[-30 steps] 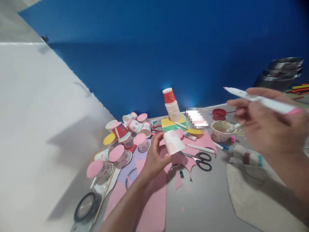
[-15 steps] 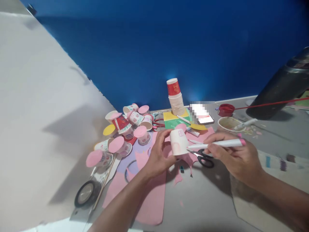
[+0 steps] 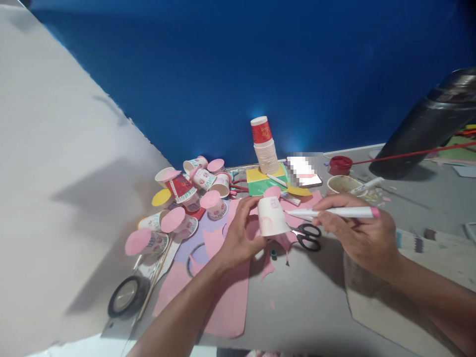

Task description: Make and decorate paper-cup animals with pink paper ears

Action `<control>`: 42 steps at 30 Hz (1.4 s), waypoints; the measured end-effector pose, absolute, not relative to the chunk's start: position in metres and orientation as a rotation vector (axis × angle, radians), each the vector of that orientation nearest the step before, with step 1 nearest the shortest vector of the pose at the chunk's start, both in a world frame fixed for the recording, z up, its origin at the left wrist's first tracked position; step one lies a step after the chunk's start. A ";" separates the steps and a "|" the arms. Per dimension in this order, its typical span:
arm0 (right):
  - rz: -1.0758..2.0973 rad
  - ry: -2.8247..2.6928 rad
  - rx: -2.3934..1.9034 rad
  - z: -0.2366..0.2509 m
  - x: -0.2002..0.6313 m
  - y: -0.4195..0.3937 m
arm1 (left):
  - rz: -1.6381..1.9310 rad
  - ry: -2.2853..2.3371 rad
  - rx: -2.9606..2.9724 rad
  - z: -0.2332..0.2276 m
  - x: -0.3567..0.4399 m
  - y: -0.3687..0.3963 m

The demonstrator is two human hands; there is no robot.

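My left hand [image 3: 240, 235] is closed around a white paper cup [image 3: 274, 222], held mouth down above the table. On its side are a small pink window-like drawing and a paler pink arch. My right hand [image 3: 362, 235] grips a white marker with a pink end [image 3: 344, 212], its tip pointing left, close to the cup's right edge; whether it touches I cannot tell. Scissors with black handles [image 3: 309, 238] lie just beyond and below the marker, their blades partly hidden behind the cup. Pink paper sheets [image 3: 228, 317] are spread under my left forearm.
Several decorated cups [image 3: 217, 206] with pink tops crowd the left. A tall cup stack [image 3: 266, 156] stands at the blue wall, near a phone [image 3: 307, 171]. Rightward are a paper bowl [image 3: 344, 186], a dark bottle [image 3: 416, 131] and a stained cloth [image 3: 372, 292]. Tape [image 3: 125, 296] lies front left.
The marker tip has moved up along the cup's right edge. The whole view has shifted slightly, so things appear further left and a little higher. Both hands keep their holds.
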State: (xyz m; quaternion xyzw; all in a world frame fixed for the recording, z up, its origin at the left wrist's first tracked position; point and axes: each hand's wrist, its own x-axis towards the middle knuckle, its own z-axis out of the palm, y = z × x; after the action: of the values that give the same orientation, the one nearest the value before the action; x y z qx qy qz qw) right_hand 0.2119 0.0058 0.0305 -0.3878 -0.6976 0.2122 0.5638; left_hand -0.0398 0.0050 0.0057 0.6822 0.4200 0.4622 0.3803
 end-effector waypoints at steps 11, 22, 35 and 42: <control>0.372 -1.971 -0.692 0.012 0.210 0.025 | 1.509 1.339 1.678 0.005 -0.050 0.019; 1.027 -1.877 -0.928 0.019 0.206 0.011 | 1.566 1.350 1.738 0.000 -0.048 0.020; 1.002 -2.100 -0.767 0.007 0.186 0.006 | 1.555 1.328 1.766 -0.007 -0.049 0.023; 0.843 -2.216 -0.822 0.011 0.176 0.004 | 1.506 1.430 1.685 0.000 -0.048 0.022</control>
State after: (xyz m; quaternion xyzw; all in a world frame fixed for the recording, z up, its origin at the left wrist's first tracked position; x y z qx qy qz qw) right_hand 0.1763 0.0044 0.0109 -0.3113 -0.8393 0.3192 0.3110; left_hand -0.0482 0.0220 0.0000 0.6130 0.5204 0.5477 0.2315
